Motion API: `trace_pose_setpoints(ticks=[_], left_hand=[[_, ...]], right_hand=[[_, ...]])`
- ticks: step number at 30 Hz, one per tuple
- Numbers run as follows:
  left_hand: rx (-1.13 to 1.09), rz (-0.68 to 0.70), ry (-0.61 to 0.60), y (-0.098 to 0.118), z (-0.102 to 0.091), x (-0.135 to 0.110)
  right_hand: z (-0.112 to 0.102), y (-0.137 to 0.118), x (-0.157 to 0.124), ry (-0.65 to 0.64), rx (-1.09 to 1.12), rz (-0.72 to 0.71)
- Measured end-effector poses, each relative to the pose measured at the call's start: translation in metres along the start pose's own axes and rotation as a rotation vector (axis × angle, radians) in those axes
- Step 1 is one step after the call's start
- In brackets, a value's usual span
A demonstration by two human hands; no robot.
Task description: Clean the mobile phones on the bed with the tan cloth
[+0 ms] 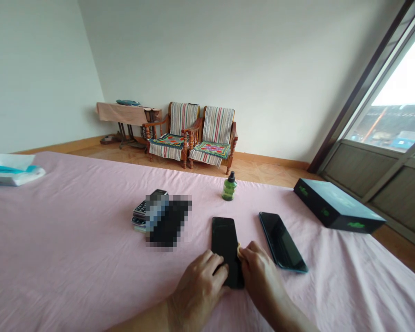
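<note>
A black phone (224,240) lies screen up on the pink cloth-covered table (72,240). My left hand (200,283) rests on the phone's near left edge, fingers curled against it. My right hand (259,269) is at the phone's near right edge, fingers pinched on a small yellowish piece (239,251) that touches the screen. A second dark phone (282,240) lies just to the right, untouched. A small green bottle with a black cap (229,186) stands upright beyond the phones.
A stack of small devices, partly blurred (155,214), sits left of the phones. A dark box with green print (337,205) lies at the right edge. A white and blue package (10,168) is far left. Two wooden chairs (193,136) stand by the wall.
</note>
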State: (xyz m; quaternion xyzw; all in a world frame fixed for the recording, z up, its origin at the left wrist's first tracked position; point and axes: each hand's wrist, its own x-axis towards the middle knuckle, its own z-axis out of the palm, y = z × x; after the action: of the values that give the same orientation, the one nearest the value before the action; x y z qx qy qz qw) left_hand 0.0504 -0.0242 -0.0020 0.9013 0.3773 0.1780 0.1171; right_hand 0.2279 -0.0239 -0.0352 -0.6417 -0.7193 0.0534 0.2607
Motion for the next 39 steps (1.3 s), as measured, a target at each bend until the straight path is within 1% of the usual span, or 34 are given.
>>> trace_pose_setpoints(ticks=[2, 4, 5, 6, 8, 9, 11, 12, 15, 17, 20, 24, 26, 28, 30, 32, 36, 39], left_hand=[[-0.002, -0.006, 0.012, 0.000, 0.000, -0.001], [-0.008, -0.006, 0.017, -0.001, 0.001, -0.001], [-0.020, -0.004, 0.017, -0.002, 0.001, -0.002], [-0.040, 0.000, 0.019, -0.003, 0.000, -0.002], [-0.086, 0.002, 0.031, -0.005, -0.001, -0.004], [-0.102, -0.005, 0.034, -0.006, -0.003, -0.004], [-0.109, -0.025, 0.031, -0.007, -0.006, -0.005], [-0.105, -0.031, 0.024, -0.008, -0.008, -0.006], [-0.089, -0.019, -0.001, -0.010, -0.012, -0.007], [-0.072, 0.004, -0.019, -0.011, -0.012, -0.008], [-0.039, 0.022, -0.032, -0.013, -0.010, -0.008], [-0.007, 0.045, -0.049, -0.015, -0.009, -0.009], [0.003, 0.055, -0.060, -0.016, -0.009, -0.009], [0.009, 0.058, -0.061, -0.016, -0.010, -0.009], [0.012, 0.059, -0.057, -0.016, -0.011, -0.009], [0.013, 0.058, -0.053, -0.017, -0.011, -0.010], [0.009, 0.047, -0.052, -0.016, -0.010, -0.010], [-0.028, 0.016, -0.034, -0.015, -0.010, -0.010]], right_hand=[[0.000, 0.000, -0.017, 0.019, 0.007, -0.014], [-0.003, 0.001, -0.029, -0.015, -0.010, -0.038], [-0.007, 0.001, -0.032, -0.053, -0.012, -0.055], [-0.011, 0.002, -0.034, -0.089, -0.004, -0.072], [-0.021, -0.001, -0.031, -0.119, 0.038, -0.084], [-0.025, -0.003, -0.027, -0.086, 0.066, -0.075], [-0.027, -0.008, -0.018, -0.011, 0.110, -0.052], [-0.025, -0.010, -0.013, 0.000, 0.129, -0.061], [-0.012, -0.014, 0.004, -0.063, 0.168, -0.183], [-0.001, -0.011, 0.018, -0.062, 0.160, -0.251], [0.009, -0.003, 0.047, 0.016, 0.125, -0.240], [0.017, 0.001, 0.086, 0.037, 0.112, -0.235], [0.021, 0.000, 0.100, 0.037, 0.104, -0.243], [0.024, -0.003, 0.107, 0.032, 0.100, -0.259], [0.024, -0.005, 0.107, 0.019, 0.100, -0.283], [0.022, -0.008, 0.100, -0.001, 0.107, -0.313], [0.010, -0.015, 0.073, -0.060, 0.134, -0.377], [0.000, -0.021, 0.050, -0.110, 0.169, -0.399]])
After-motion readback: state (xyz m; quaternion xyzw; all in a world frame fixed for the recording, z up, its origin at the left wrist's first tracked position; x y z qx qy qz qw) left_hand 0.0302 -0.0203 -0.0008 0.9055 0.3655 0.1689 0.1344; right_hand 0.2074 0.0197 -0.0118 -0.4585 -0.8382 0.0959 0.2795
